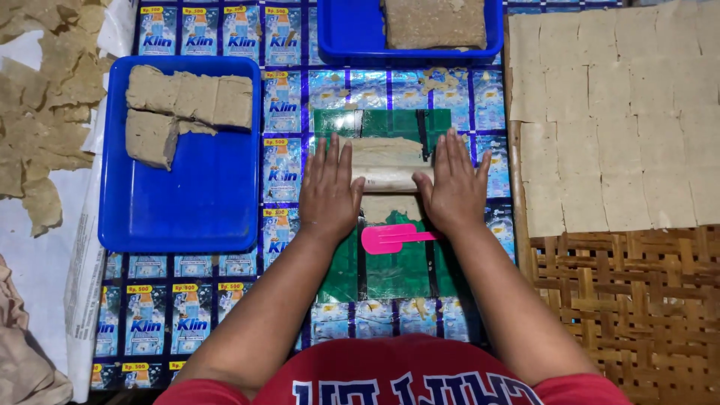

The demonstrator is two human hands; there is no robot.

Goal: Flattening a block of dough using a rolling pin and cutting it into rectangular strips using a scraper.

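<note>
Dough sheet (386, 161) lying on green plastic over a packet-printed mat (285, 112).
Left hand (328, 191) and right hand (454, 187) are pressing it flat, fingers open; two blue trays (187, 217), one pink scraper (390, 238).

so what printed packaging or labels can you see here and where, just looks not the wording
Sachet-wrapper mat: covers the work surface under the trays and hands; rows of small rectangular packets, blue and white with yellow corner tags.
Green plastic sheet: on the mat at centre, under the left hand and right hand; shiny green, dark stripes.
Shirt print: bottom edge, white block letters on red.
No screens or signs.
</note>
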